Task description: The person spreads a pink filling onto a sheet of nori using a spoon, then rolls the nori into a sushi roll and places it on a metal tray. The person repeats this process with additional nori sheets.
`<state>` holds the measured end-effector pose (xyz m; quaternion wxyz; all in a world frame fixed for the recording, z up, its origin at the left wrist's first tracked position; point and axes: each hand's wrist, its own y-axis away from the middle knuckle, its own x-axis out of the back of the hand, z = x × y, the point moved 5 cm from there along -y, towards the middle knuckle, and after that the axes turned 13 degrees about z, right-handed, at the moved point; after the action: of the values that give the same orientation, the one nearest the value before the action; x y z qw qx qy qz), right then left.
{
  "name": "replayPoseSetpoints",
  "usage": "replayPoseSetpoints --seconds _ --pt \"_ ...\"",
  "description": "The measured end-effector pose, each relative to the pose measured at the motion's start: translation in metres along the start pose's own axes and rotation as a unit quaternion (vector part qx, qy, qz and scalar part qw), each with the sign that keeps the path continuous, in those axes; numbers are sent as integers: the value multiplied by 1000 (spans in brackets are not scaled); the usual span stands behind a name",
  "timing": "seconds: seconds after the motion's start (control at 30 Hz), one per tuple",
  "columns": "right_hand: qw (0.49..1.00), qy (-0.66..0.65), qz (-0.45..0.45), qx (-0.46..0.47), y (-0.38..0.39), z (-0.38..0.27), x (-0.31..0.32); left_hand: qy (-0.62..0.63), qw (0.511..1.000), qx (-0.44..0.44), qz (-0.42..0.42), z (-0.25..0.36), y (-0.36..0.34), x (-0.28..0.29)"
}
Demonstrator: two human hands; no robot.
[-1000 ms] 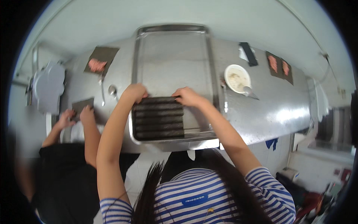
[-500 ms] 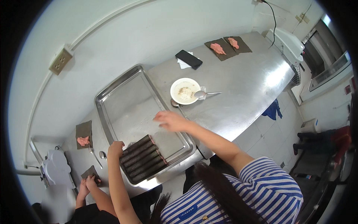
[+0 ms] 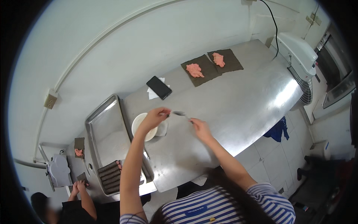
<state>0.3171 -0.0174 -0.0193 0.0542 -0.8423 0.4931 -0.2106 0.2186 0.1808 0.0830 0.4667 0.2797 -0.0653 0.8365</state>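
Observation:
My right hand [image 3: 201, 130] is closed on the handle of a metal spoon [image 3: 179, 113], held above the steel table. At the spoon's bowl end, my left hand [image 3: 156, 117] has its fingers pressed together; whether they grip the spoon is unclear. Below my left hand stands a white bowl [image 3: 134, 126], partly covered by it. Behind my left forearm, several dark sheet-wrapped rolls [image 3: 110, 178] lie side by side in the near end of a metal tray [image 3: 106, 136]. Farther off, pink paste [image 3: 194, 70] lies on a dark sheet [image 3: 204, 81], beside a second sheet [image 3: 235, 64] with paste.
A black phone [image 3: 159, 88] rests on white paper near the wall. Another spoon's handle [image 3: 146, 154] shows beside the tray. At the left, a co-worker's hands [image 3: 78, 186] are over a dark sheet. A white machine with a wire guard [image 3: 301, 84] stands at the table's right end.
Both hands have left the tray and rolls and come together over the table beside the bowl. My right hand has taken up a spoon. The view has shifted to the right.

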Motion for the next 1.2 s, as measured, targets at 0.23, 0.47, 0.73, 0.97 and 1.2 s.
replayPoseSetpoints --seconds 0.23,0.47,0.73,0.97,1.2 --pt "956 -119 106 -248 -6 90 222 -124 953 69 269 -58 -214 -130" --pt "916 -129 132 -357 19 115 292 -14 927 229 298 -57 -272 -162" --pt "925 -147 86 -340 4 110 264 312 868 230 310 -41 -248 -157" --pt "955 -89 28 -283 -50 106 236 442 827 183 297 -37 -195 -161" --pt "963 -170 -1 -207 -128 128 150 667 693 147 232 -47 -119 -181"
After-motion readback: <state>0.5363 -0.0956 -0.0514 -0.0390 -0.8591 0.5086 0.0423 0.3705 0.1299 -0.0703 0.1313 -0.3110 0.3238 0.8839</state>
